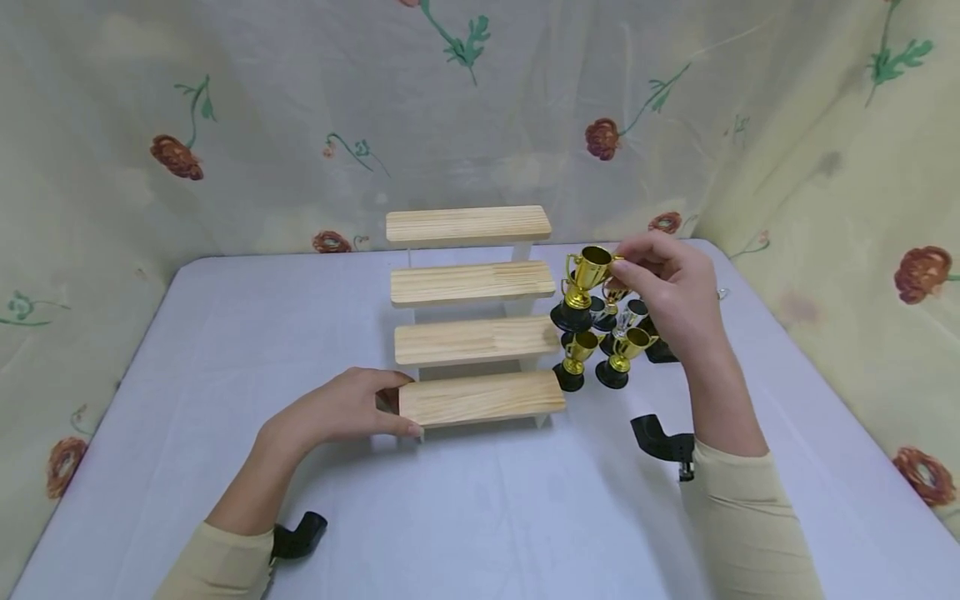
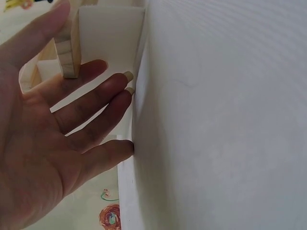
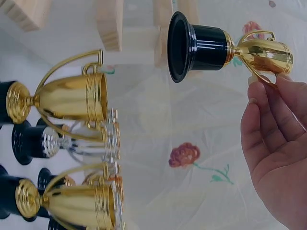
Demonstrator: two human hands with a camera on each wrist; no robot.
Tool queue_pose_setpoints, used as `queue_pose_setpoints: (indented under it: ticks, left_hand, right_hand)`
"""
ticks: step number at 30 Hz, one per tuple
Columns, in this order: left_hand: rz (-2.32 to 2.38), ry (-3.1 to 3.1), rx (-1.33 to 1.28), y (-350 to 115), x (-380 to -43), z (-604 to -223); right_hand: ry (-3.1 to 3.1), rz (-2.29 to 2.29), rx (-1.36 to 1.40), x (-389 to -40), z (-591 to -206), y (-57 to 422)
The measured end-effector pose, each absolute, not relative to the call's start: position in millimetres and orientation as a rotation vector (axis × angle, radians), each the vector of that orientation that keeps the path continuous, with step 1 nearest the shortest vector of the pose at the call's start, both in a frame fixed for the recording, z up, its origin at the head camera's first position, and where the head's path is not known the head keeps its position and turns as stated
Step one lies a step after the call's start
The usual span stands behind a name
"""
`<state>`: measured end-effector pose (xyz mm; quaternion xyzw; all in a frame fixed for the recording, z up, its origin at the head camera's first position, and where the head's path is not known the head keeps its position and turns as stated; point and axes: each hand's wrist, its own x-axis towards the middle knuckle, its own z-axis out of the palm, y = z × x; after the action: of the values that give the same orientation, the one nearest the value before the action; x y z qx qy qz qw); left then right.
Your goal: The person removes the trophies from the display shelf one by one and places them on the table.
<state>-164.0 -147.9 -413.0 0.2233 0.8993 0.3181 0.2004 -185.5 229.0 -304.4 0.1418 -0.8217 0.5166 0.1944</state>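
A wooden stepped stand (image 1: 480, 398) with four plank steps on white sides sits mid-table. My left hand (image 1: 408, 406) rests at the left end of its lowest step, fingers straight, thumb above the plank end (image 2: 67, 52) and fingertips (image 2: 125, 84) against the white side. My right hand (image 1: 622, 262) pinches a small gold trophy cup (image 1: 583, 279) with a black base by its handle, lifted above a cluster of similar trophies (image 1: 600, 358) just right of the stand. In the right wrist view the held trophy (image 3: 225, 45) hangs clear of the other trophies (image 3: 62, 100).
A pale lilac table (image 1: 225, 333) carries everything. Floral cloth (image 1: 225, 125) walls it in at the back and both sides. The cluster holds several gold and silver cups, packed close together.
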Motion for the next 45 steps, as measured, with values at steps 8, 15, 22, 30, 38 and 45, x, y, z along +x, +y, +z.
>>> queue_pose_setpoints:
  ticks: [8,15,22,30,38,45]
  left_hand:
    - [0.897,2.51,0.625,-148.3,-163.5,-414.1]
    - [0.91,2.499,0.616,-148.2,-162.8,-413.0]
    - [0.9,2.501,0.607,-148.1,-162.5,-412.1]
    - [0.917,2.487,0.605,-148.1,-163.0,-411.5]
    - [0.907,2.502,0.579,-148.3,-162.9,-410.5]
    - [0.92,2.486,0.594,-147.8,-162.8,-412.1]
  right_hand:
    - [-2.233,1.585,0.411,-179.0,-306.7,247.9]
    - [-2.161,1.61,0.415,-174.1,-308.1,263.0]
    - [-2.115,1.6,0.377,-172.3,-308.8,271.8]
    - [-2.143,1.534,0.296,-173.0,-316.1,284.6]
    - [-2.069,1.639,0.246,-171.4,-321.0,297.8]
    - [-2.114,1.584,0.156,-168.7,-324.9,308.7]
